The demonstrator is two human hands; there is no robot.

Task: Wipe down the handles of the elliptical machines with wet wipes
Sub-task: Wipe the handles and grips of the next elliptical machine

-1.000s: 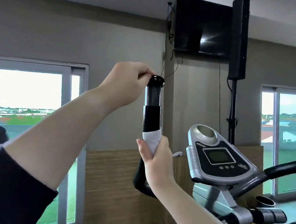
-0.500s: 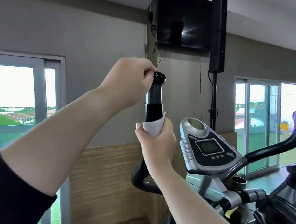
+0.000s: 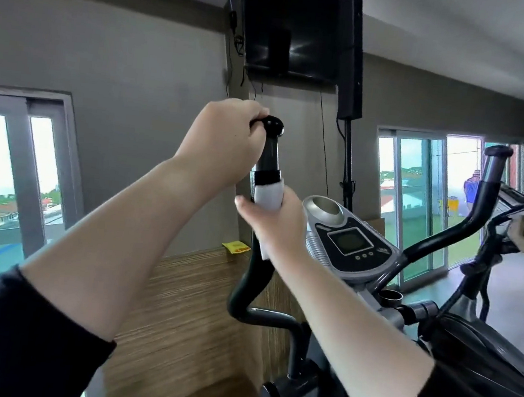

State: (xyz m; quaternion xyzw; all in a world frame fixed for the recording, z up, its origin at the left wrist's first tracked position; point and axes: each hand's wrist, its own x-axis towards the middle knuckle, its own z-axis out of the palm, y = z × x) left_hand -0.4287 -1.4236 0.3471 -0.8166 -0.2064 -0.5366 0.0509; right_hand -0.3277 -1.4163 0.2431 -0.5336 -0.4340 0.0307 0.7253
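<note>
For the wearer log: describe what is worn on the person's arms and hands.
Both hands, left hand and right hand, are bare: no gloves, rings or watch visible. Each arm has a dark, near-black long sleeve pushed up, leaving the forearms uncovered. No markings show on the fabric.

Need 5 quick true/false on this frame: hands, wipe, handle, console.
1. The left hand grips the top of the handle. True.
2. The wipe is wrapped round the handle under the right hand. True.
3. The wipe covers the handle's end cap. False: it sits lower, below the cap, which is bare.
4. The console is left of the handle being wiped. False: it is to the right.
5. The TV on the wall is showing a picture. False: the screen is dark.
</note>
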